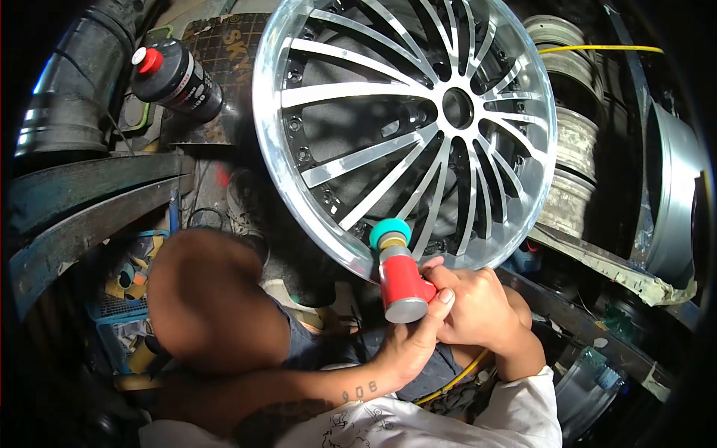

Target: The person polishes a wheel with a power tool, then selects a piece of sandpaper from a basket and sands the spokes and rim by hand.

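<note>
A red handheld polisher (398,280) with a teal round pad (391,231) is held at the near edge of a large multi-spoke wheel rim (347,164). The pad overlaps the rim's lower lip in view; whether it touches cannot be told. My left hand (414,347), on the tattooed arm, is closed at the tool's handle, its thumb pointing up beside the red lever. Pressed against it, my right hand (478,302) is closed round the handle from the right, with fingers curled. The hands hide most of the handle.
A black bottle with a red cap (179,82) stands upper left on a dark block. A blue basket (104,317) of small pads is at the left. Stacked rims (571,142) and another rim (676,194) are at the right. A yellow hose (455,379) runs below my hands.
</note>
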Demonstrator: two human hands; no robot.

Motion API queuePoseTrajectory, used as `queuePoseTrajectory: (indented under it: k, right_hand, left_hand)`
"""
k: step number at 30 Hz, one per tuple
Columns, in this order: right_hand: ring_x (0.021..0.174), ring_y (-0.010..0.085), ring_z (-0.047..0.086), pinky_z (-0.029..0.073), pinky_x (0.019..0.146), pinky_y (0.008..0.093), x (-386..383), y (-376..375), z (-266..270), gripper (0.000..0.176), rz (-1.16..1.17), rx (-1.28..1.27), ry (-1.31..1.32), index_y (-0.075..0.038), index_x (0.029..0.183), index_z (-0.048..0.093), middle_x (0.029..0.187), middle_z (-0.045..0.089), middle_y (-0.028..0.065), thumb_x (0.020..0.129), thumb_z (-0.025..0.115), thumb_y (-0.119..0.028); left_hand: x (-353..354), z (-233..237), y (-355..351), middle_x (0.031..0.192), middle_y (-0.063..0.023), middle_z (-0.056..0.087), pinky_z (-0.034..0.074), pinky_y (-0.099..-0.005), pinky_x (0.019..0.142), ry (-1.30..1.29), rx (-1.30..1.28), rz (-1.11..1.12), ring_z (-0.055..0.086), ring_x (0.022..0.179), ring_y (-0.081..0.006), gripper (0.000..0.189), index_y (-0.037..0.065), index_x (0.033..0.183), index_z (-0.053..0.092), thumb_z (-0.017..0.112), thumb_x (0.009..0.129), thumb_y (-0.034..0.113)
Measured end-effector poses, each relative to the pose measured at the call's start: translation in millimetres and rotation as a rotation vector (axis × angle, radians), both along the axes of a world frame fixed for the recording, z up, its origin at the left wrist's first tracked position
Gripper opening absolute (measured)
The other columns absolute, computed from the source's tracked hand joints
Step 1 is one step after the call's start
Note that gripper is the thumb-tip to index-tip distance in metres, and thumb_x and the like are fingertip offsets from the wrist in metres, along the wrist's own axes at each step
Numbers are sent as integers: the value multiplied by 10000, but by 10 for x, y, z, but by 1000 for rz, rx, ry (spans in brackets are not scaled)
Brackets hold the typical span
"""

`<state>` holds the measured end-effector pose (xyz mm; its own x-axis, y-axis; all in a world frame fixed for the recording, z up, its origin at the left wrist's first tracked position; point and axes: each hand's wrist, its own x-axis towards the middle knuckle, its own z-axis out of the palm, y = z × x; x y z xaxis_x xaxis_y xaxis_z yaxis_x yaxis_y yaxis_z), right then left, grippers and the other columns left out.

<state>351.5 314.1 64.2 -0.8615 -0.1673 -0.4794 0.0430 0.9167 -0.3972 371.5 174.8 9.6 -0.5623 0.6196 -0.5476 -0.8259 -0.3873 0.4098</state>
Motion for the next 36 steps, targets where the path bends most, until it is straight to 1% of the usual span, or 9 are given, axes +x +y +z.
queuePoseTrajectory:
  k: [10, 13, 17, 20, 23, 24, 27, 30, 36]
  right_hand:
    - [619, 354, 675, 539, 558, 427, 57, 22, 17, 329, -71, -23, 37, -57, 996, 652, 725, 671, 117, 716, 756, -195]
    - [573, 331, 670, 510, 495, 444, 25, 3, -9, 312, -21, -12, 57, -59, 944, 591, 672, 661, 103, 796, 740, -290]
    - [558, 332, 664, 514, 499, 440, 50, 20, 22, 297, -15, 1, 33, -62, 948, 593, 669, 658, 102, 802, 728, -282]
    - [565, 338, 667, 516, 501, 443, 65, 0, -37, 290, -28, -7, 84, -65, 953, 604, 677, 661, 99, 801, 728, -278]
    - [580, 339, 678, 523, 510, 443, 43, 3, 17, 288, -35, 21, 50, -56, 940, 603, 679, 659, 102, 801, 729, -274]
    - [582, 339, 679, 523, 510, 444, 59, 13, 25, 289, -37, 18, 55, -54, 937, 598, 680, 659, 103, 799, 729, -272]
    - [582, 342, 676, 522, 507, 444, 69, 16, -16, 296, -26, -16, 102, -53, 928, 581, 689, 666, 107, 802, 730, -276]
    - [582, 338, 678, 521, 500, 436, 49, -11, -34, 299, -41, -14, 89, -55, 926, 577, 692, 670, 108, 810, 728, -286]
    - [571, 323, 675, 510, 482, 438, 30, -42, -32, 299, -22, -3, 68, -57, 942, 584, 688, 669, 100, 809, 722, -287]
  left_hand:
    - [-25, 16, 26, 1481, -147, 433, 364, -364, 1151, -25, 14, -64, 442, 1382, -233, 742, -9, 1560, 308, 614, 1040, 423]
    - [20, -18, 34, 1481, -147, 428, 376, -365, 1142, -37, 25, -26, 452, 1375, -232, 757, -6, 1568, 290, 611, 1037, 427]
    - [54, -20, 12, 1419, -65, 426, 491, -334, 990, -229, 122, -109, 502, 1265, -149, 718, 199, 1618, 258, 607, 1035, 430]
    - [-42, -12, -51, 1384, -54, 439, 491, -324, 974, -162, 27, -183, 510, 1233, -134, 710, 198, 1619, 256, 596, 1040, 431]
    - [-6, 48, 13, 1419, -115, 449, 413, -348, 1073, -198, 70, -86, 467, 1317, -194, 712, 67, 1580, 297, 603, 1039, 415]
    - [11, 42, 14, 1375, -74, 454, 454, -331, 999, -204, 80, -116, 486, 1255, -154, 698, 142, 1598, 288, 596, 1039, 425]
    - [-10, -7, -24, 1402, -75, 434, 441, -327, 1017, -166, 59, -142, 477, 1266, -157, 715, 124, 1596, 284, 600, 1037, 439]
    - [-10, 43, 35, 1481, -161, 425, 344, -367, 1170, -67, 19, 9, 431, 1398, -243, 726, -28, 1550, 309, 605, 1039, 394]
    - [49, 2, 48, 1447, -172, 450, 376, -381, 1152, -113, 24, -44, 461, 1369, -249, 663, -37, 1502, 358, 582, 1035, 377]
